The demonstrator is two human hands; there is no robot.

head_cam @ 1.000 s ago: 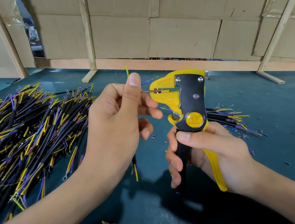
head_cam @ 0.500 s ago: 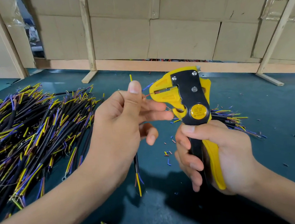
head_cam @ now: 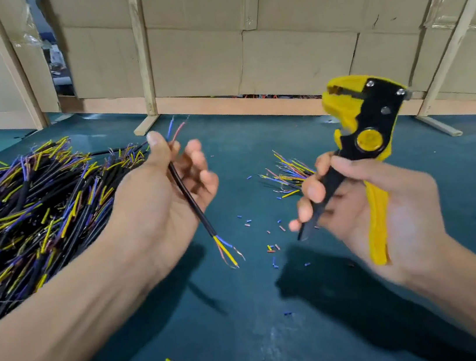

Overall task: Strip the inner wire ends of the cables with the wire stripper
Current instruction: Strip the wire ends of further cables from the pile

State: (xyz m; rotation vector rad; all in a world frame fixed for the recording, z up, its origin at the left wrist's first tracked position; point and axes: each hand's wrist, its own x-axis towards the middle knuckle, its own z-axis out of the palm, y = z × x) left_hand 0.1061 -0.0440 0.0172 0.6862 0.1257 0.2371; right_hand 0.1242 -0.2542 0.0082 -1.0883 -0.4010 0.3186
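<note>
Cardboard walls behind the green surface (head_cam: 252, 331); my left hand (head_cam: 165, 196) fingers hold one stripped cable (head_cam: 190, 196), right hand (head_cam: 371, 201) grips the wire stripper (head_cam: 364, 132). I judge the big pile (head_cam: 21, 211) remains.

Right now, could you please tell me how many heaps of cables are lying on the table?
2. A big heap lies left of the left hand; a small heap lies between the hands, partly hidden behind the right hand.

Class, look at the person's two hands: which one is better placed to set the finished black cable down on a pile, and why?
The left hand. It already holds the black three-core cable, stripped at both ends, while the right hand grips the yellow and black wire stripper. Which pile takes finished cables is unclear.
</note>
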